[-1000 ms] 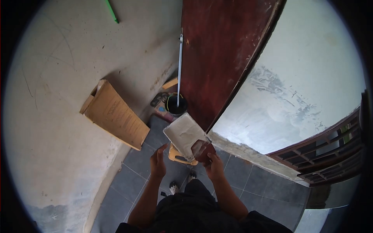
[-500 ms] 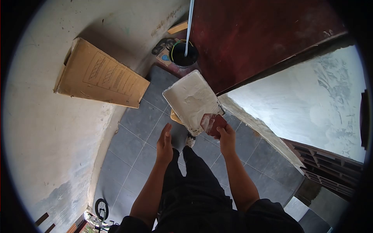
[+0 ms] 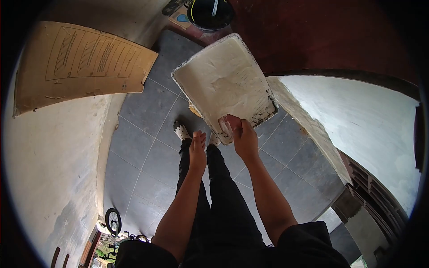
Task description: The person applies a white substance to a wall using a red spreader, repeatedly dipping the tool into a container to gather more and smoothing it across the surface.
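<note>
My right hand [image 3: 246, 139] grips a flat dark red scraper [image 3: 229, 123] smeared with white paste. The scraper is at the near corner of a shallow rectangular tray [image 3: 189, 90], overlapping its edge in this view. Smooth off-white paste [image 3: 225, 73] covers the tray's bottom, with dark specks along the right rim. To the left of the tray's near corner, my left hand [image 3: 197, 149] is held out with nothing in it, its fingers extended.
A large cardboard piece [image 3: 96, 62] leans on the left wall. Beyond the tray, a black bucket [image 3: 210, 15] holds a pale stick. The low wall [image 3: 357, 111] at right is patchily coated white. Grey tiles [image 3: 147, 111] cover the floor; a bicycle wheel [image 3: 113, 222] shows lower left.
The scraper has come down to the tray's near corner and turned. My left hand has shifted lower. The view has moved, so the tray looks larger and a sock-covered foot shows at left.
</note>
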`<state>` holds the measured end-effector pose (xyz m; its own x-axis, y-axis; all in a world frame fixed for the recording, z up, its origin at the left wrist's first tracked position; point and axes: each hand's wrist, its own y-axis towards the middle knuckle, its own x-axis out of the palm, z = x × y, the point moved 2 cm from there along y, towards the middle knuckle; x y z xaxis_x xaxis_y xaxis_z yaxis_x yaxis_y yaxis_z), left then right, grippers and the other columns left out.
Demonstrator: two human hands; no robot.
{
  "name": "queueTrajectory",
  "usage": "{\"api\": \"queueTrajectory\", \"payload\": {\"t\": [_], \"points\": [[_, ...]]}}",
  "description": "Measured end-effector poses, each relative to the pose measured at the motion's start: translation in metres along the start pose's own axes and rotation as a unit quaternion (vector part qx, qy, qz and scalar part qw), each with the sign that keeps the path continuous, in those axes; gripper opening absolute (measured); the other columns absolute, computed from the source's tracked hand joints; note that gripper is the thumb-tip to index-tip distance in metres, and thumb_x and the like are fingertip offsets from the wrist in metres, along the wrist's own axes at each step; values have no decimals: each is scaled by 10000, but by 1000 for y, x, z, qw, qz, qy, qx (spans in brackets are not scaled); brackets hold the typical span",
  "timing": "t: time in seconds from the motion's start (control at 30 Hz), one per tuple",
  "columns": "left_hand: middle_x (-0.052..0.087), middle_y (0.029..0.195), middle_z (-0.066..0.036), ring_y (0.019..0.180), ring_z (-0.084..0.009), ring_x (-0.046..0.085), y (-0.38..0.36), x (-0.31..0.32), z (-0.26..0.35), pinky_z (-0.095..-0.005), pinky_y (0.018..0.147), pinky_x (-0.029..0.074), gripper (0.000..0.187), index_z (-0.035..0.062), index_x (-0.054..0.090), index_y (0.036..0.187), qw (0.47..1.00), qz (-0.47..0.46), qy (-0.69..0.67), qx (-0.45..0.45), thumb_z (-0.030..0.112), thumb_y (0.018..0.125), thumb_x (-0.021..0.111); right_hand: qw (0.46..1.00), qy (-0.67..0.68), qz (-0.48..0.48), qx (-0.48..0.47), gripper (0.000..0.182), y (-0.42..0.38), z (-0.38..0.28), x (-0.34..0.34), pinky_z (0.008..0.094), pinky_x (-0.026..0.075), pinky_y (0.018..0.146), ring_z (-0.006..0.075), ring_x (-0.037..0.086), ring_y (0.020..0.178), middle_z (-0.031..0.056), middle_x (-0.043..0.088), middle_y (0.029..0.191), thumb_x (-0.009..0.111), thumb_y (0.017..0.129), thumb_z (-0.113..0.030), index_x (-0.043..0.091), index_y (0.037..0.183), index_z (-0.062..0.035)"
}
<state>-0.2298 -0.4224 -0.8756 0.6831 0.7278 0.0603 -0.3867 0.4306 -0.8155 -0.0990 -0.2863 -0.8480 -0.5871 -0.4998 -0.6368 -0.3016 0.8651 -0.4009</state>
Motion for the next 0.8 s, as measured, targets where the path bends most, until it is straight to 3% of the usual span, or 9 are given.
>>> {"api": "queueTrajectory", "payload": {"t": [0.3, 0.37, 0.8], "points": [[452, 1554, -255, 1496, -342, 384, 30, 1, 4, -447, 1258, 238, 1034, -57, 307, 1576, 999, -36, -13, -25, 798, 997, 250, 999, -26, -2, -31, 141, 10, -2, 22, 556, 504, 796, 475, 627, 954, 237, 644, 1016, 563, 947, -106, 552, 1020, 14], [485, 1528, -245, 1460, -339, 430, 32, 2, 3, -447, 1239, 258, 1117, -75, 338, 1563, 998, -46, -30, -34, 856, 947, 304, 1000, -16, -12, -22, 142, 11, 0, 26, 559, 502, 797, 478, 627, 952, 239, 647, 1017, 563, 947, -103, 555, 1023, 16], [547, 1459, -213, 1397, -307, 498, 36, 4, 2, -435, 1217, 298, 1094, -46, 382, 1552, 997, -69, -32, -33, 861, 948, 277, 999, 11, -38, 2, 163, 23, -6, 27, 547, 497, 808, 491, 636, 948, 257, 665, 991, 577, 971, -134, 587, 1038, 14]]}}
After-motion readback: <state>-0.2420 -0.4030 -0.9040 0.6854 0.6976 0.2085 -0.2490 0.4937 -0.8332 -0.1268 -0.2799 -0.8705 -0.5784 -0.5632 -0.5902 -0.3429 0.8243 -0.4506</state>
